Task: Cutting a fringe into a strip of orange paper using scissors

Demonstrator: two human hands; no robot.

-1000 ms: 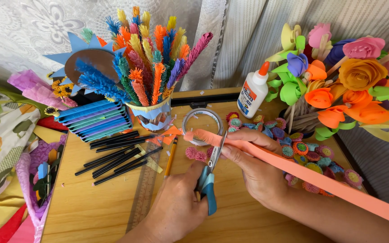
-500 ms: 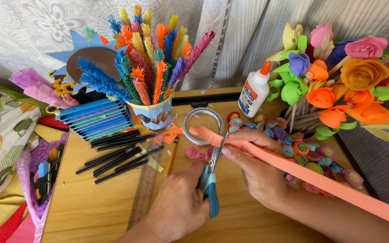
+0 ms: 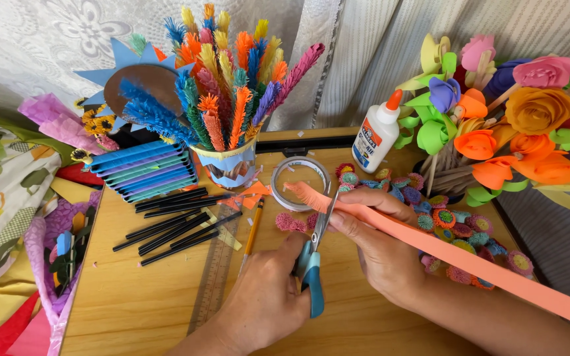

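My left hand (image 3: pixel 265 303) grips blue-handled scissors (image 3: pixel 313 277), blades pointing away from me. The blades meet the edge of a long orange paper strip (image 3: pixel 470 260) near its fringed far end. My right hand (image 3: pixel 377 250) pinches that strip just right of the blades, and the strip runs off to the lower right. A pink fringed paper piece (image 3: pixel 289 222) lies on the wooden table (image 3: pixel 140 310) just left of the scissors.
Behind the hands are a clear tape roll (image 3: pixel 300 181), a glue bottle (image 3: pixel 376 135) and a cup of fringed paper sticks (image 3: pixel 229 165). Black sticks (image 3: pixel 173 224), a ruler (image 3: pixel 216 277) and a pencil (image 3: pixel 253 227) lie left. Paper roses (image 3: pixel 496 125) and small quilled flowers (image 3: pixel 443 217) are at right.
Both hands, the scissors and the strip have shifted very slightly to the right. The grips are the same.
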